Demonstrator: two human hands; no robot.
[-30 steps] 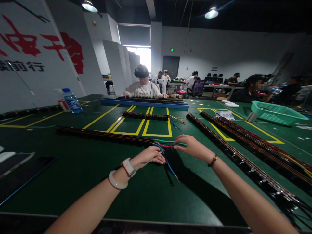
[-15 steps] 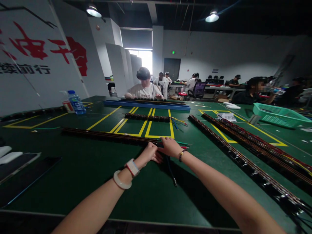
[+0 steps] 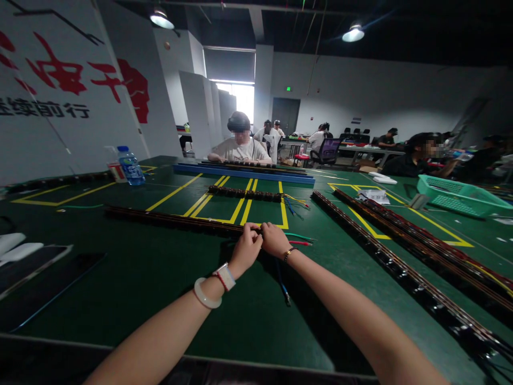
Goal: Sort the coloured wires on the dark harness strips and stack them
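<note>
A long dark wire harness [image 3: 172,221] lies across the green table in front of me. Its right end runs out in a green lead [image 3: 298,236], a red lead [image 3: 301,243] and a dark blue lead [image 3: 282,283] that bends toward me. My left hand [image 3: 247,245] is closed at that end, fingertips pinched on the harness. Right beside it, my right hand [image 3: 274,240] is closed too, its thumb and fingers gripping the harness where the leads come out. The exact spot between the fingertips is hidden by the hands.
A shorter harness [image 3: 244,193] lies beyond, over yellow tape lines. Long harnesses [image 3: 385,248] run along the right, near a green basket [image 3: 460,195]. A water bottle [image 3: 131,167] stands at left, phones [image 3: 52,289] nearer. A person [image 3: 240,141] sits opposite behind a blue tray [image 3: 248,174].
My hands have turned and drawn up into a closer pinch at the harness end. The left fingers have risen onto it; the red and green leads show more. The view has shifted slightly.
</note>
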